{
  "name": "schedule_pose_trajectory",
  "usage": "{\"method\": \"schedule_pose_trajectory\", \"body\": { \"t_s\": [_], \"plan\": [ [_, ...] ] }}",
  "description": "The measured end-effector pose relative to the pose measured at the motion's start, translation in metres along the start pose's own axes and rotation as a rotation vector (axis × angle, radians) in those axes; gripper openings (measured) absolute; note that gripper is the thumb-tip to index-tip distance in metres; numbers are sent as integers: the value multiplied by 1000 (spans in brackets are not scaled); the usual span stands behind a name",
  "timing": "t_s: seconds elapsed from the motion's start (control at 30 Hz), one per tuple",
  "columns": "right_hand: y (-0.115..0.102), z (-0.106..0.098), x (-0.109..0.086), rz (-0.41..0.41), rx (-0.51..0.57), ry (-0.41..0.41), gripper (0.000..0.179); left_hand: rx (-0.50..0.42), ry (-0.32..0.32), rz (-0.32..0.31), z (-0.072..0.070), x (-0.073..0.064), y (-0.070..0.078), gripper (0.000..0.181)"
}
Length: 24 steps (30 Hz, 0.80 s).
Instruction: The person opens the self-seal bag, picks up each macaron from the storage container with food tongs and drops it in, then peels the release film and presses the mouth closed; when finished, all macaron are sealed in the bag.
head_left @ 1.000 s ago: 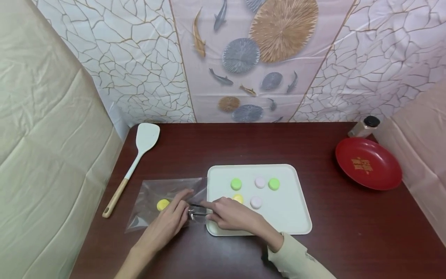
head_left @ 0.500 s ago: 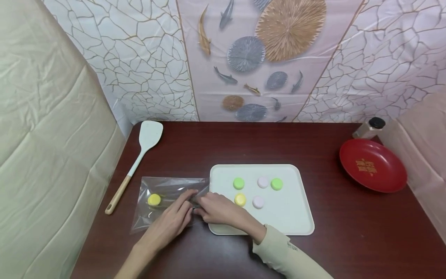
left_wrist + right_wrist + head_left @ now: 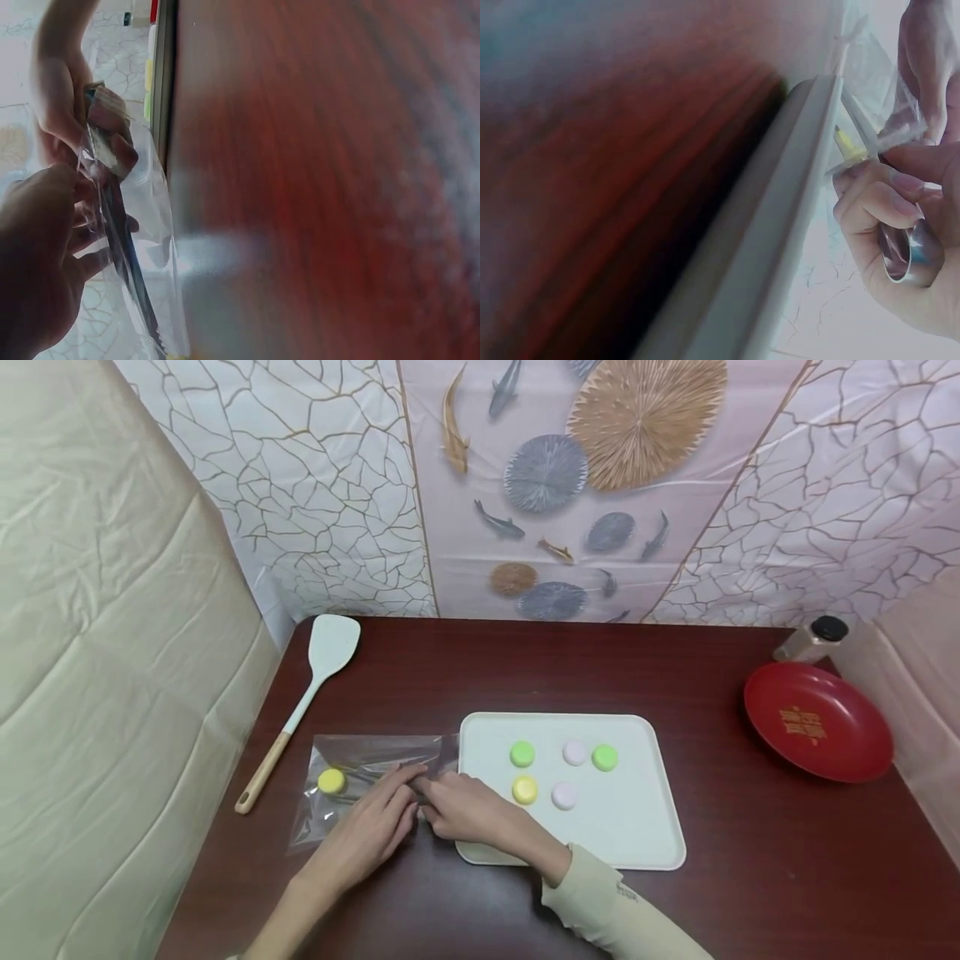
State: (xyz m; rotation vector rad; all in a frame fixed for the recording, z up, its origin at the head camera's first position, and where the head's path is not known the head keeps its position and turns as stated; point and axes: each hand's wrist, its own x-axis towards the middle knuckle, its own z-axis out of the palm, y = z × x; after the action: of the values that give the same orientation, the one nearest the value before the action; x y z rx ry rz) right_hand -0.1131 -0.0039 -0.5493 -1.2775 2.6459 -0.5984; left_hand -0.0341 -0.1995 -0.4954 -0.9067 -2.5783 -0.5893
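Note:
A clear plastic bag (image 3: 375, 750) lies on the table with a yellow macaron (image 3: 332, 781) inside, near its left end. My left hand (image 3: 375, 827) holds the bag by its open right end, fingers at the mouth. Metal tongs (image 3: 922, 259) are gripped in my right hand (image 3: 472, 810), their bent end curving through the palm. In the left wrist view the tongs' arms (image 3: 124, 232) run inside the bag toward the macaron. The hands nearly meet over the bag mouth, at the left edge of a white tray (image 3: 630, 827). Whether the tongs touch the macaron I cannot tell.
On the tray sit green macarons (image 3: 522, 753), pale lilac ones (image 3: 564, 795) and a yellow one (image 3: 525, 789). A white spatula (image 3: 303, 702) with a wooden handle lies at left. At right are a red plate (image 3: 847, 718) and a black-lidded jar (image 3: 813, 639).
My right hand has moved left, pushing the tongs farther into the bag. The yellow macaron in the bag now sits farther left, away from my left hand. The head view has shifted slightly.

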Motion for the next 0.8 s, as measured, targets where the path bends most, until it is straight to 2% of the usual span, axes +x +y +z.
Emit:
{"method": "schedule_pose_trajectory", "body": {
  "t_s": [0.07,0.1,0.2,0.27,0.33,0.43,0.53,0.6,0.8],
  "plan": [
    [4,2,-2,-2,-5,4,31,-43,-8,-48,-1,0,0,4],
    [3,-2,-4,2,-4,-4,32,-58,-7,-72,-1,0,-1,8],
    [-6,-21,-11,7,-27,-11,37,-71,21,-108,-1,-1,-4,36],
    [-19,-43,-18,14,-34,-16,36,-52,58,-98,0,0,-6,47],
    [-32,-64,-25,21,-50,-20,37,-33,91,-87,1,2,-7,49],
    [-48,-90,-34,48,-62,-50,43,-22,134,-70,2,5,-8,35],
    [-53,-98,-40,62,-84,-89,52,-36,172,-47,5,5,-11,26],
    [-53,-100,-45,64,-83,-101,54,-56,208,-10,11,2,-18,22],
    [-40,-110,-73,42,-62,-57,52,-104,253,60,28,-8,-38,24]
  ]
}}
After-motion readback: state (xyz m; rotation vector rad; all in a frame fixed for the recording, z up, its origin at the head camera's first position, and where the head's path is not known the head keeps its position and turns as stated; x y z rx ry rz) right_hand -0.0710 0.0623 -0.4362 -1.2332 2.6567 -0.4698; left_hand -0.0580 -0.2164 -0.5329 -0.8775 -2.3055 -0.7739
